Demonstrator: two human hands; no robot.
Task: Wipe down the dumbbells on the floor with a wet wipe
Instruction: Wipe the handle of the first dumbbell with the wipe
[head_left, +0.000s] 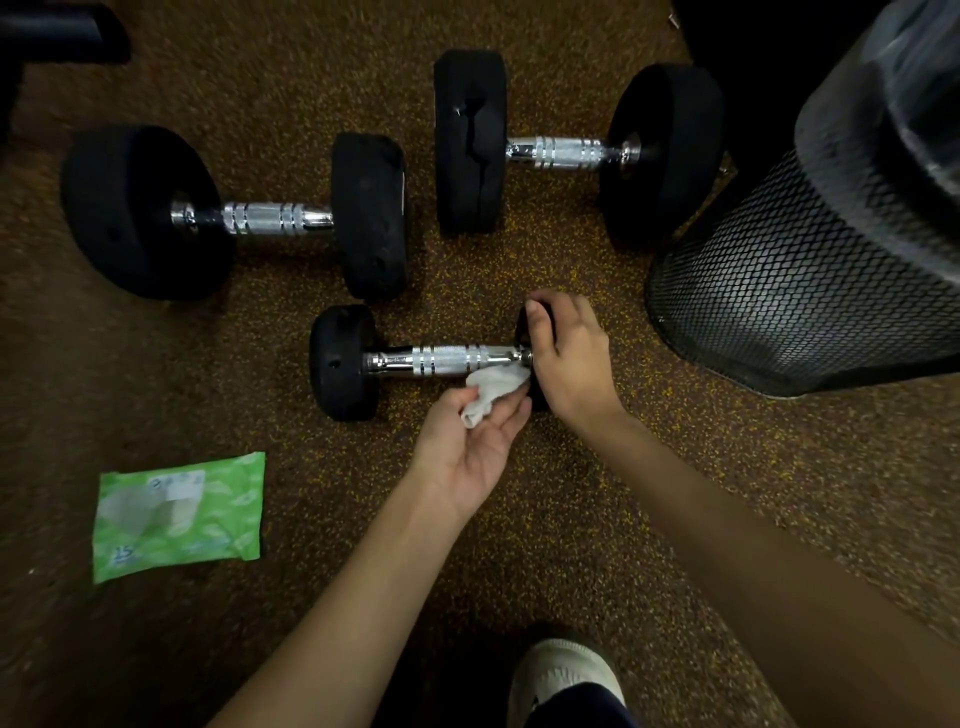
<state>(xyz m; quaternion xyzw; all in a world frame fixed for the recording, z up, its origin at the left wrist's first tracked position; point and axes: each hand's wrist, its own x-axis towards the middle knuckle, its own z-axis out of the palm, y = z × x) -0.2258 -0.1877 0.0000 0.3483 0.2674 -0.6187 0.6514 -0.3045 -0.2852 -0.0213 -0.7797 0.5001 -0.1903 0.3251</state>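
Three black dumbbells with chrome handles lie on the speckled floor. The small dumbbell (447, 359) is nearest me. My right hand (569, 358) grips its right weight from above and hides most of it. My left hand (470, 447), palm up, holds a crumpled white wet wipe (493, 387) against the right end of the handle, from below. A larger dumbbell (249, 215) lies at the back left. Another large dumbbell (566, 150) lies at the back right.
A green pack of wet wipes (179, 514) lies on the floor at the left. A black mesh bin (810, 270) with a plastic liner stands close on the right. My white shoe (563, 675) is at the bottom edge. Dark equipment sits in the top left corner.
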